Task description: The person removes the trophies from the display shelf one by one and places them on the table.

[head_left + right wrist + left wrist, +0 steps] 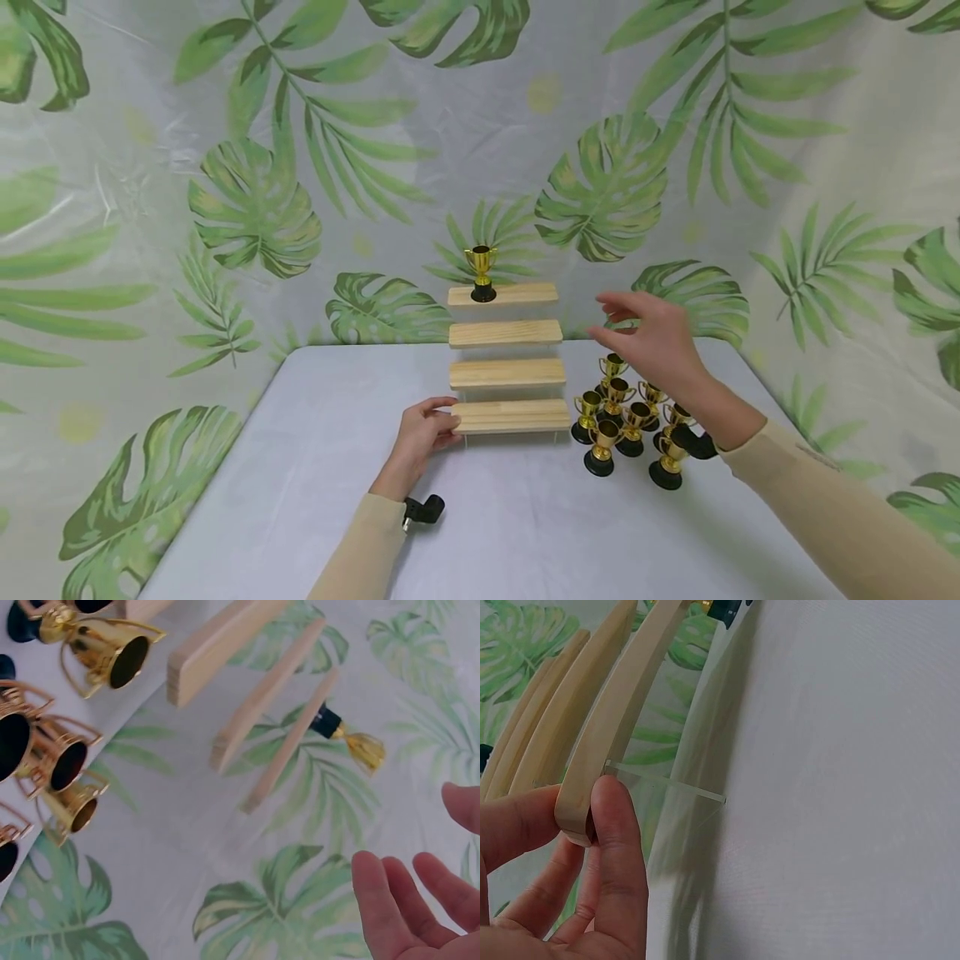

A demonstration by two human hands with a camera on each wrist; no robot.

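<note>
My left hand (422, 435) pinches the left end of the lowest wooden shelf board (513, 417), thumb on one face and fingers on the other in the left wrist view. The board belongs to a four-step display stand with clear supports (667, 781). On the top board (525, 294), near its left end, stands a gold trophy cup (482, 268) with a black base. My right hand (660, 337) hovers in the air right of the stand, thumb and fingers apart with nothing between them. Below it several small gold trophy cups (602, 446) stand grouped on the table.
The stand rises in steps toward the back of the white-covered table (315, 467). Behind it hangs a leaf-patterned curtain (480, 125). Several trophies stand close together at the stand's right side, under my right forearm.
</note>
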